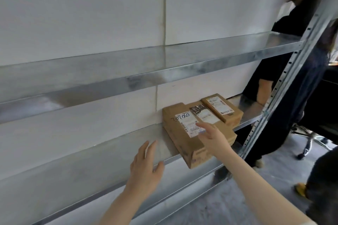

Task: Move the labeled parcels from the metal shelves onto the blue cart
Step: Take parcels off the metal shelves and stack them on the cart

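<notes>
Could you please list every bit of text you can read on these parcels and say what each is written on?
"201050", handwritten and slanted, my best reading: on the white label of the nearest parcel.
Printed lines on that same label: too small to read.
Label on the middle parcel: dark scribble, print blurred.
Label on the far parcel: too small to read.

White wall [82, 14] w/ a vertical panel seam [165, 5] fills the bkgd. At right, a person in black clothes [270, 67] stands on the grey floor [237, 206], upper part blurred. Near them, a chrome chair base [309, 140] w/ casters. Bottom right: another dark-clad figure [323, 179] and an orange shoe [300, 188].
</notes>
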A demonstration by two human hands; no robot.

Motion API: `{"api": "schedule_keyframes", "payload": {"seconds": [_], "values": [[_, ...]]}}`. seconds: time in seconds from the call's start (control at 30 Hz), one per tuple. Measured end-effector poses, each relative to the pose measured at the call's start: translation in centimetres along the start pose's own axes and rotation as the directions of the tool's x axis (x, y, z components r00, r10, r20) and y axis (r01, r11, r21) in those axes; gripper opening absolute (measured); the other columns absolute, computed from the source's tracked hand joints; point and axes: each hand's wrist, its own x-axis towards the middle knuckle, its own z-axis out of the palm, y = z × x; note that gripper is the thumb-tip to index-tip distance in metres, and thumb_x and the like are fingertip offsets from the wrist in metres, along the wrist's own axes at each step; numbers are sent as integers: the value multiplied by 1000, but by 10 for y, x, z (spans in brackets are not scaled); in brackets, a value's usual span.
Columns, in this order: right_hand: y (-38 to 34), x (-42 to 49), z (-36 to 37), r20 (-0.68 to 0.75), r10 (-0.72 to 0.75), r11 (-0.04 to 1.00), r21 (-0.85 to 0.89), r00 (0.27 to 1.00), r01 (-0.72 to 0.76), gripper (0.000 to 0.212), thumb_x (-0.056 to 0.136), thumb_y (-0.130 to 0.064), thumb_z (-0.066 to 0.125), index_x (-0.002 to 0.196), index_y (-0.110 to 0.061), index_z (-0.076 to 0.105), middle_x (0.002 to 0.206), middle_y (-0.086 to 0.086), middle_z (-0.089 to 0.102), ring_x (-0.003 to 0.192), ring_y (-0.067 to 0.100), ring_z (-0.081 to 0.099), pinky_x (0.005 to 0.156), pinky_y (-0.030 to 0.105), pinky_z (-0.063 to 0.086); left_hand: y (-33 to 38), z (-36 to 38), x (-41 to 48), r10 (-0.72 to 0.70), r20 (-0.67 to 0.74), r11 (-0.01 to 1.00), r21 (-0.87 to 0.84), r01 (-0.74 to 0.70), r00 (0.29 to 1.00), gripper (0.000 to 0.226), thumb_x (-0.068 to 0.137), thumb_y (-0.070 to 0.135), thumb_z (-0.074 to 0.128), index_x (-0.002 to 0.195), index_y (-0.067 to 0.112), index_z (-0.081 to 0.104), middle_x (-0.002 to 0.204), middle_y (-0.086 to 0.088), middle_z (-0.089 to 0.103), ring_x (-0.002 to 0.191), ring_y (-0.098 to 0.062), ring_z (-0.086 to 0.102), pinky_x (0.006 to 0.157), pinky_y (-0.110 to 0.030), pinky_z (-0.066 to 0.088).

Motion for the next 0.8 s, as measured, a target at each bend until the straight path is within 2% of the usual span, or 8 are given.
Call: {"api": "schedule_keyframes", "payload": {"seconds": [0.1,0.23,0.33,0.47,0.57,0.63,0.73,0.8], "values": [[25,41,-8,77,-66,995,-74,995,72,43,93,-23,52,134,-33,47,147,-5,35,130,14,39,105,30,35,27,36,34,-18,34,999,-30,19,999,62,94,36,49,148,33,19,158,4,9,144,-16,17,114,-35,19],[41,61,8,209,-112,987,-89,972,132,44,93,-26,54,135,-35,47,153,-12,24,114,-2,40,90,12,35,34,59,68,-29,40,999,-39,31,999,61,95,44,44,147,42,12,158,13,5,144,-10,9,116,-38,15],[45,62,20,245,-165,983,-34,955,179,45,93,-30,55,136,-36,46,153,-14,21,117,-7,35,80,1,32,26,67,93,-55,58,998,-34,57,997,61,95,46,44,147,44,12,159,15,2,145,-12,10,117,-44,18],[43,63,24,291,-168,985,87,942,148,49,92,-36,55,139,-42,40,155,-19,8,130,-3,32,95,18,38,14,85,115,-21,110,998,-63,28,994,62,93,52,43,148,42,15,156,24,-6,145,-10,6,115,-45,26],[43,66,22,340,-158,981,160,927,109,52,91,-41,55,139,-48,36,152,-24,9,125,-27,11,89,10,31,11,102,123,-45,88,997,-53,49,995,66,86,68,34,145,48,13,148,38,-17,144,-8,10,111,-40,35],[43,67,21,342,-166,978,174,925,111,51,91,-39,56,138,-48,37,150,-25,16,117,-35,3,88,6,27,12,110,122,-59,37,996,-69,61,998,69,80,75,28,143,51,14,145,41,-20,143,-7,15,108,-40,39],[33,55,27,348,-184,968,227,919,108,51,92,-33,59,138,-42,40,138,-38,17,112,-37,18,78,-3,33,6,108,114,-96,-8,990,-101,94,995,68,80,71,30,143,49,16,146,40,-17,142,-8,16,110,-41,37],[21,38,40,373,-214,961,249,903,125,50,91,-33,60,136,-44,40,137,-42,14,122,-23,28,87,5,39,-4,97,93,-119,-53,989,-89,114,991,66,82,66,34,143,49,18,148,38,-16,142,-5,14,112,-38,33]]}}
